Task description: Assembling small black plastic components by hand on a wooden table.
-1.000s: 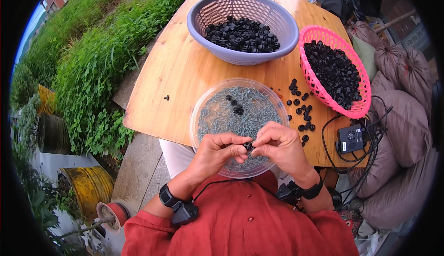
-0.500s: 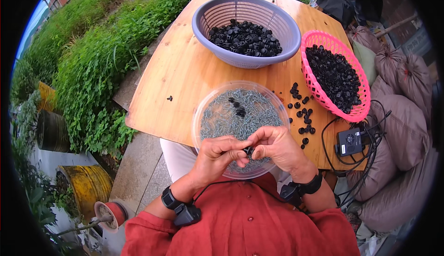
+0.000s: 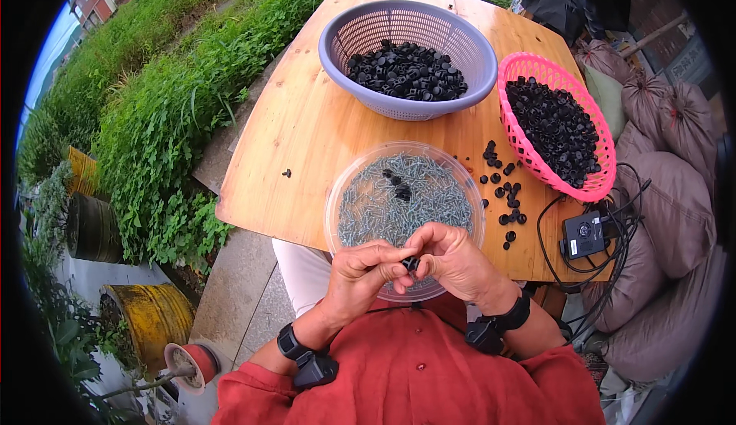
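Close in front of me, above the near rim of a round clear tub (image 3: 330,222) full of small grey screws (image 3: 376,210), my hands meet fingertip to fingertip. A small black plastic cap (image 3: 410,263) shows between them. My left hand (image 3: 360,278) pinches it from one side with thumb and forefinger. From the other side my right hand (image 3: 454,265) has its thumb and fingers closed at the same cap; whether a screw is also in them is hidden. A few black caps (image 3: 400,191) lie on top of the screws.
A grey-purple basket (image 3: 337,68) of black caps stands at the back of the wooden table (image 3: 284,133). On the right are a pink basket (image 3: 529,156) of black parts, loose caps (image 3: 504,191), a black box (image 3: 583,235) with cables, and stuffed sacks (image 3: 659,210).
The fingers have shifted, and the black cap between them now shows more plainly. Both hands sit slightly lower. The whole view has shifted a little.
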{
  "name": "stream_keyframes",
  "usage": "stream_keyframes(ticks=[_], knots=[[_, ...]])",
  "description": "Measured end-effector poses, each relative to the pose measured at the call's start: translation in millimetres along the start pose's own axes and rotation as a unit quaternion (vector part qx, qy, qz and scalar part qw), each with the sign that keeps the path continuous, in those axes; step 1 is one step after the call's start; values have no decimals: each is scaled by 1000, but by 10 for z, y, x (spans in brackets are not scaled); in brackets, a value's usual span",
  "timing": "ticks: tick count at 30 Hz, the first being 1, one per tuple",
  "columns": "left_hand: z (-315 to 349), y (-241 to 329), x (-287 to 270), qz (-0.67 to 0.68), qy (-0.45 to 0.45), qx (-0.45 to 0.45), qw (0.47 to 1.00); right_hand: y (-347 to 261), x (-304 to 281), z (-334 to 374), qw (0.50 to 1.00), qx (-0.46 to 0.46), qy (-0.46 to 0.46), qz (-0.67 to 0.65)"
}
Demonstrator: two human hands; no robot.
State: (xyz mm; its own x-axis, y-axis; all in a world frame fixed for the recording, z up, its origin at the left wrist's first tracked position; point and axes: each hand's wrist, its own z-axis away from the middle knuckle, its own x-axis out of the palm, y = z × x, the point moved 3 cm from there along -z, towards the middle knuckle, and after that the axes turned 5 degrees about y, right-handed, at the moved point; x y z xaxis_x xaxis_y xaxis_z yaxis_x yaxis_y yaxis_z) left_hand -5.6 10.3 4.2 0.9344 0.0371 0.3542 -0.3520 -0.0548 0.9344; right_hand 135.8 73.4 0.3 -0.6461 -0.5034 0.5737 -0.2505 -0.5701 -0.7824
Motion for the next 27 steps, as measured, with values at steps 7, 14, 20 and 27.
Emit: stream_keyframes(ticks=[7, 14, 20, 27], knots=[[-46, 33, 57, -39, -1, 19, 999, 64, 1, 36, 998, -5, 4, -58], [-473, 367, 166, -22, 36, -49, 998, -238, -75, 202, 990, -91, 95, -51], [-1327, 713, 15, -73, 117, 29, 990, -692, -829, 576, 805, -235, 403, 366], [-1605, 894, 150, -273, 113, 38, 955, -828, -916, 382, 640, -187, 385, 638]])
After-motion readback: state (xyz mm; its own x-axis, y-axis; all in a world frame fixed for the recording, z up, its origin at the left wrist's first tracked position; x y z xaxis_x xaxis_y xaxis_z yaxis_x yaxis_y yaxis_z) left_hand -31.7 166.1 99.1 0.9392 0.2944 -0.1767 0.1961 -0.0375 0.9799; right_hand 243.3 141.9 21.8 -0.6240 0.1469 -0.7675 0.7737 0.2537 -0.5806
